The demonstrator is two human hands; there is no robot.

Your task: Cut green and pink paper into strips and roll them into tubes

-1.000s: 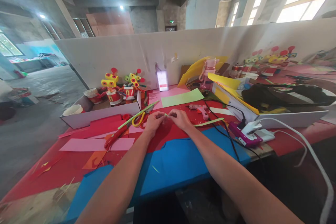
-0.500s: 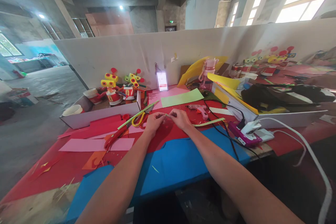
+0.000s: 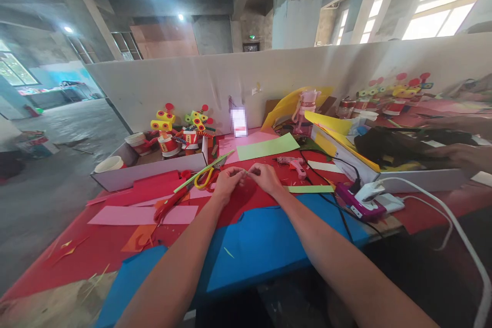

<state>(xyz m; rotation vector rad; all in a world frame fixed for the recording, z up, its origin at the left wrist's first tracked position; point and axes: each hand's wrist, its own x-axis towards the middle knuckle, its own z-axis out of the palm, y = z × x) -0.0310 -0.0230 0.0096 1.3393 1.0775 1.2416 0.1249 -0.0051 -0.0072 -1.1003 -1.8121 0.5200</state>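
1. Both hands have a pinching grip: the left hand [image 3: 228, 182] and right hand [image 3: 265, 179] hold a small pale piece [image 3: 246, 171] between their fingertips, over the counter [image 3: 88, 251]. Taking that piece as the clock's centre, the rest lies around it.
2. Between nine and ten o'clock, a low white box [image 3: 149, 174] holds two paper-cup figures [image 3: 168, 146], with more white cups [image 3: 136, 142] at its left end.
3. Towards three o'clock, a second box [image 3: 415, 180] holds yellow paper [image 3: 332, 122] and a dark, blurred bundle [image 3: 388, 146].
4. Counted: two narrow green strips, one [image 3: 188, 181] at nine, against one pair of yellow-handled scissors [image 3: 202, 179], the other [image 3: 310, 189] past three; one pink glue gun [image 3: 294, 166] between two and three; one green sheet [image 3: 267, 147] at one; one purple power strip [image 3: 355, 205] past three.
5. Writing: the phone [image 3: 239, 123] at twelve has a pixelated screen; marks on the figures' red fronts are too small to read.
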